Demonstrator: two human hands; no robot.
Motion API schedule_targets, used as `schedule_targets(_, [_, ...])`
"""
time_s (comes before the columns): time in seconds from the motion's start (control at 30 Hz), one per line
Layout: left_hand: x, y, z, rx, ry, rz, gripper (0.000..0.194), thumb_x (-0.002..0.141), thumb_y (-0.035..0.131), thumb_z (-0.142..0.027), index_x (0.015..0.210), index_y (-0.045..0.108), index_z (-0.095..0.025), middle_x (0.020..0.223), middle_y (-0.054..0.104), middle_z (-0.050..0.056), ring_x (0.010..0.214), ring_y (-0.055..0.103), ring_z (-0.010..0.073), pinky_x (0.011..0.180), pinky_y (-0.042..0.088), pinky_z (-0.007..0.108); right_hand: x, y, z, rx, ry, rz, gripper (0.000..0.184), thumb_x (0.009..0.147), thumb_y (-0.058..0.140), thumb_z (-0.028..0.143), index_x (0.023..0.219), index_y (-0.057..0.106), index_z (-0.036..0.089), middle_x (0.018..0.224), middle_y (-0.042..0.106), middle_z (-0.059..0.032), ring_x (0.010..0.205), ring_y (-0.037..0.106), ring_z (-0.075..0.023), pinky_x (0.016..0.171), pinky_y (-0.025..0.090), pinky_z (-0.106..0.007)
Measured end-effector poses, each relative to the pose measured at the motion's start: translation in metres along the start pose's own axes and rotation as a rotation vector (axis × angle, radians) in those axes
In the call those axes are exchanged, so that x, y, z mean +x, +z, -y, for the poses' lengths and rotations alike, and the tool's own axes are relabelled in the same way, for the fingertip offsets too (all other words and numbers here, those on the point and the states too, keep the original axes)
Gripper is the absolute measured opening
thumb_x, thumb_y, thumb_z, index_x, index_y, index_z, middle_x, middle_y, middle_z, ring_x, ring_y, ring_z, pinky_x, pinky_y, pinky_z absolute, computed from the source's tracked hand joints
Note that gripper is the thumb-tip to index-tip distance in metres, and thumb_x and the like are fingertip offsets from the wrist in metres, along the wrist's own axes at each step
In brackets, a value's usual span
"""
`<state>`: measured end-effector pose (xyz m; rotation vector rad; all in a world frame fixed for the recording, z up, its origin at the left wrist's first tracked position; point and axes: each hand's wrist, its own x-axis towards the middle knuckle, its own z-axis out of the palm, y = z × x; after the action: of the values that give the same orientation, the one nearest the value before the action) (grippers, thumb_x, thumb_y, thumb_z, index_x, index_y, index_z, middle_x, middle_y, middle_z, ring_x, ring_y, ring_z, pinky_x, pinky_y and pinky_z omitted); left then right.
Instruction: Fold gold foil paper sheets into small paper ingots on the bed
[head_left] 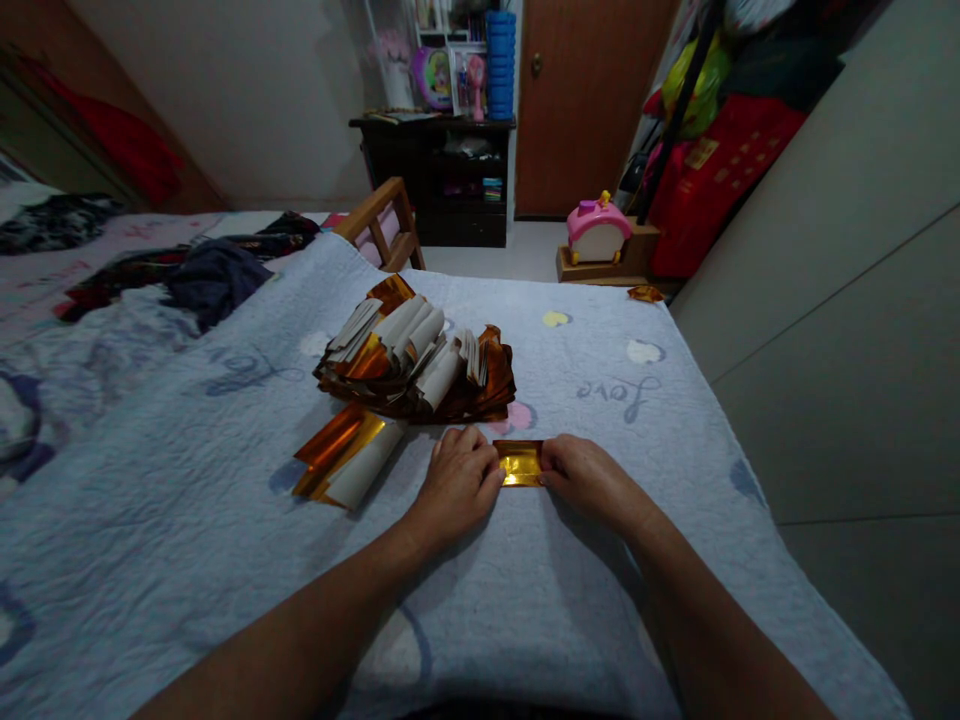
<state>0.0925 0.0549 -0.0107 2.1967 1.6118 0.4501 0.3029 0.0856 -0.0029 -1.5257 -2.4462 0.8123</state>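
A small folded sheet of shiny gold foil paper [520, 464] lies between my hands, low over the bed. My left hand [466, 470] pinches its left end, fingers curled together. At the right end, my right hand [589, 478] grips the paper between thumb and fingers. Just beyond my left hand is a large pile of gold foil papers [427, 355], many with their pale backs curled upward. A loose curled gold sheet [349, 455] rests in front of the pile, left of my left hand. The ends of the held paper are hidden under my fingers.
A blue patterned quilt [600, 600] covers the bed. One gold folded piece [645, 293] sits at its far right corner. Clothes [217, 280] lie on the left. Behind stand a dark cabinet [435, 220], a door [592, 110] and a pink toy [598, 230]; a pale wardrobe [847, 330] borders the right.
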Motion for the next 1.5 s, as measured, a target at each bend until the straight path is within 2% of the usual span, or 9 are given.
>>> schedule_targets(0.2, [-0.002, 0.001, -0.002, 0.011, -0.023, -0.023, 0.012, 0.09, 0.059, -0.027, 0.08, 0.061, -0.02, 0.098, 0.059, 0.006, 0.099, 0.05, 0.0282, 0.082, 0.039, 0.042, 0.0, -0.002, 0.003, 0.027, 0.003, 0.007, 0.012, 0.082, 0.054, 0.008, 0.083, 0.059, 0.019, 0.081, 0.064, -0.0039, 0.07, 0.052, -0.0159, 0.063, 0.034, -0.027])
schedule_targets(0.37, [-0.004, 0.0, 0.0, -0.019, -0.042, -0.023, 0.002, 0.089, 0.059, -0.023, 0.089, 0.06, -0.021, 0.1, 0.059, 0.005, 0.101, 0.049, 0.0279, 0.083, 0.037, 0.041, 0.0, -0.003, 0.004, 0.071, 0.02, 0.037, 0.014, 0.083, 0.052, 0.009, 0.08, 0.062, 0.019, 0.079, 0.066, -0.0037, 0.07, 0.055, -0.0166, 0.065, 0.034, -0.027])
schedule_targets(0.6, [-0.006, 0.001, 0.005, -0.057, 0.017, 0.003, 0.013, 0.089, 0.056, -0.017, 0.096, 0.065, -0.023, 0.106, 0.059, 0.005, 0.106, 0.048, 0.0269, 0.088, 0.037, 0.042, -0.001, -0.005, 0.007, 0.056, 0.049, 0.043, 0.012, 0.085, 0.052, 0.01, 0.082, 0.061, 0.017, 0.084, 0.067, -0.0065, 0.074, 0.055, -0.0168, 0.067, 0.036, -0.028])
schedule_targets(0.8, [-0.006, 0.0, 0.007, -0.065, 0.052, 0.019, 0.013, 0.09, 0.055, -0.016, 0.097, 0.065, -0.021, 0.106, 0.058, 0.005, 0.105, 0.047, 0.0264, 0.089, 0.036, 0.043, -0.004, -0.017, 0.005, 0.088, 0.039, 0.096, 0.011, 0.077, 0.061, 0.008, 0.081, 0.059, 0.018, 0.086, 0.064, -0.0052, 0.077, 0.055, -0.0164, 0.069, 0.038, -0.026])
schedule_targets(1.0, [-0.007, 0.001, 0.007, -0.05, 0.065, 0.009, 0.012, 0.09, 0.056, -0.015, 0.096, 0.065, -0.02, 0.105, 0.058, 0.005, 0.103, 0.047, 0.0261, 0.087, 0.036, 0.042, -0.004, -0.022, 0.004, 0.088, 0.048, 0.11, 0.008, 0.082, 0.06, 0.011, 0.077, 0.06, 0.018, 0.084, 0.062, -0.0047, 0.075, 0.055, -0.0163, 0.067, 0.037, -0.026])
schedule_targets(1.1, [-0.007, 0.002, 0.007, -0.045, 0.083, -0.011, 0.011, 0.09, 0.058, -0.014, 0.095, 0.065, -0.02, 0.103, 0.059, 0.004, 0.102, 0.048, 0.0254, 0.086, 0.036, 0.041, -0.003, -0.021, 0.007, 0.071, 0.053, 0.119, 0.014, 0.086, 0.056, 0.012, 0.074, 0.06, 0.018, 0.081, 0.062, -0.0055, 0.073, 0.054, -0.0158, 0.066, 0.037, -0.026])
schedule_targets(1.23, [-0.008, 0.005, 0.009, -0.04, 0.189, -0.09, 0.017, 0.089, 0.059, -0.01, 0.096, 0.068, -0.023, 0.104, 0.06, 0.004, 0.101, 0.047, 0.0239, 0.085, 0.035, 0.04, -0.001, -0.016, 0.007, 0.012, 0.043, 0.082, 0.017, 0.086, 0.053, 0.01, 0.074, 0.063, 0.017, 0.083, 0.062, -0.0069, 0.074, 0.054, -0.0163, 0.068, 0.038, -0.028])
schedule_targets(1.37, [-0.01, 0.01, 0.01, 0.053, 0.319, -0.173, 0.026, 0.088, 0.065, -0.01, 0.1, 0.073, -0.031, 0.103, 0.064, 0.003, 0.098, 0.047, 0.023, 0.082, 0.032, 0.038, -0.001, -0.012, 0.007, -0.031, 0.048, 0.063, 0.016, 0.087, 0.052, 0.011, 0.076, 0.063, 0.017, 0.082, 0.061, -0.0066, 0.073, 0.053, -0.0164, 0.067, 0.038, -0.028])
schedule_targets(1.5, [-0.015, 0.012, 0.008, 0.195, 0.424, -0.253, 0.015, 0.092, 0.068, -0.02, 0.099, 0.073, -0.032, 0.1, 0.067, 0.0, 0.093, 0.048, 0.0215, 0.083, 0.034, 0.04, -0.002, -0.01, 0.007, -0.031, 0.04, 0.042, 0.014, 0.086, 0.053, 0.012, 0.078, 0.063, 0.017, 0.083, 0.062, -0.0061, 0.075, 0.053, -0.0167, 0.068, 0.038, -0.028])
